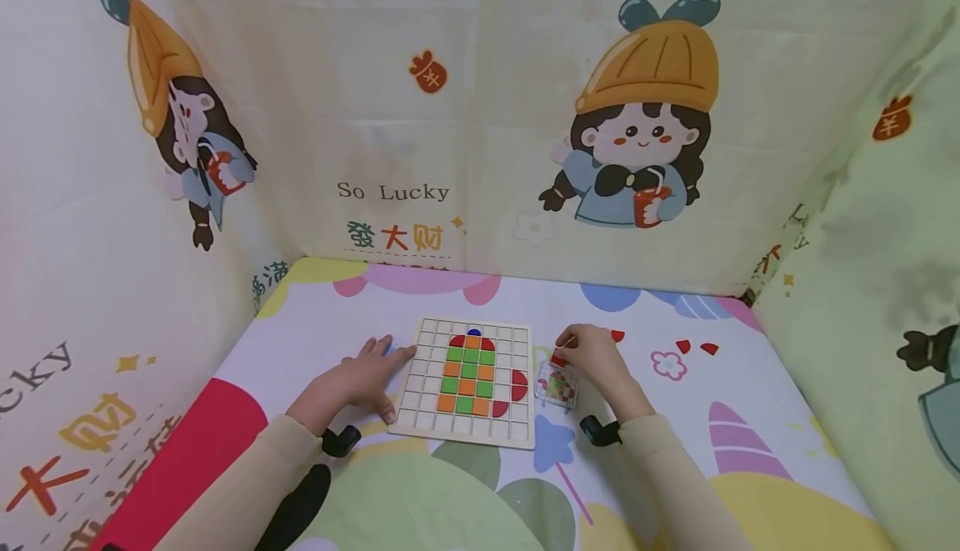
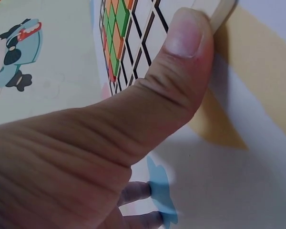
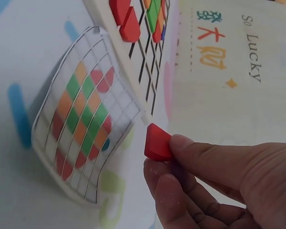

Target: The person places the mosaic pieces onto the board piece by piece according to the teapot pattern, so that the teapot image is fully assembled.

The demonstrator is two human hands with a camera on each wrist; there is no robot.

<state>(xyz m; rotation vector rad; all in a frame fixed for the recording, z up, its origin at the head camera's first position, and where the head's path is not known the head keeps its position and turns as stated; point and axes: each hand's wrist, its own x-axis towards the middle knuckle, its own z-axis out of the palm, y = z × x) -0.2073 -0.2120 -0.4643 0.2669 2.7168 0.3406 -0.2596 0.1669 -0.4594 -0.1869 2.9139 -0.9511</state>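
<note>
A wooden grid board [image 1: 420, 422] lies on the table, with green, orange, red and blue pieces set in its cells. My left hand [image 1: 352, 384] rests at the board's left edge, fingers spread, and its thumb [image 2: 186, 43] touches the rim in the left wrist view. Between thumb and fingertips my right hand [image 1: 596, 359] pinches a red quarter-round piece [image 3: 157, 143]. Below that hand, right of the board, lies a small pattern card [image 3: 86, 109] printed with a coloured grid figure. In the right wrist view, red pieces [image 3: 128, 26] sit near the board's close edge.
Loose red pieces lie right of the right hand: one [image 1: 617, 336] close by, another [image 1: 682, 347] and a third [image 1: 709, 349] farther right. A patterned cloth [image 1: 420, 501] covers the table. Printed curtains [image 1: 495, 117] stand behind it and at both sides.
</note>
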